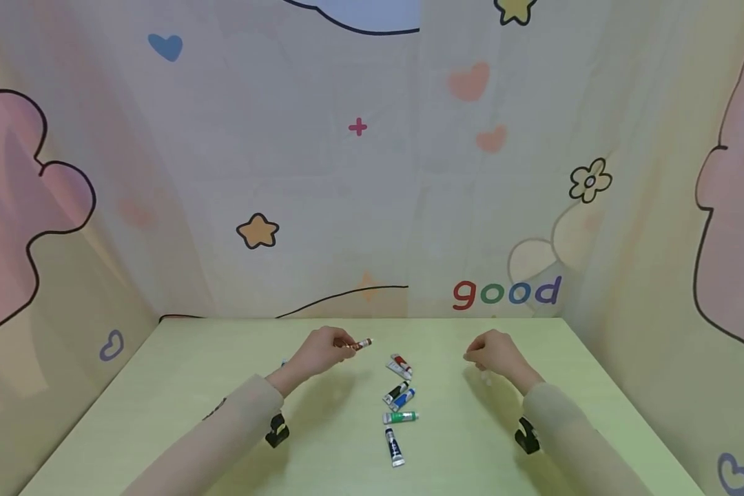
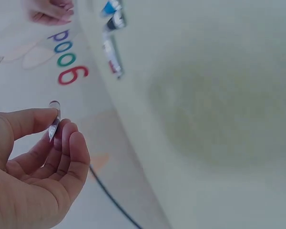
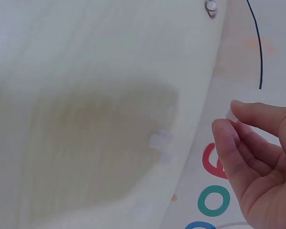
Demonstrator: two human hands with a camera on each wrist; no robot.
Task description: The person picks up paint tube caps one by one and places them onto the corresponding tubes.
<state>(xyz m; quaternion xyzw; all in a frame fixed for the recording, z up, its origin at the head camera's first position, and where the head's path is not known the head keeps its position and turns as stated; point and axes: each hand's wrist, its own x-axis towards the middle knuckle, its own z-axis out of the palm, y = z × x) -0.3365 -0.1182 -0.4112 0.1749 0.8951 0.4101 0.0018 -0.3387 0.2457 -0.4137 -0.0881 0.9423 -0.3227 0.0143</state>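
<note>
My left hand [image 1: 327,350] pinches a small paint tube [image 1: 362,344] with a reddish-brown label between thumb and fingers, raised over the far part of the table. In the left wrist view the tube [image 2: 55,125] is seen nearly end-on, its label partly hidden by the fingers. Off to the right, my right hand [image 1: 494,353] pinches a small whitish piece [image 3: 230,115] between thumb and forefinger, mostly covered by them; I cannot tell what it is. Between the hands lie a red tube [image 1: 401,362] and a white tube [image 1: 398,370], overlapping each other.
Nearer me lie a black tube [image 1: 395,392], a blue tube [image 1: 404,399], a green tube [image 1: 400,417] and a dark blue tube [image 1: 394,448]. Small whitish pieces [image 3: 160,140] lie below my right hand. A patterned cloth wall [image 1: 322,172] closes off the table's far edge.
</note>
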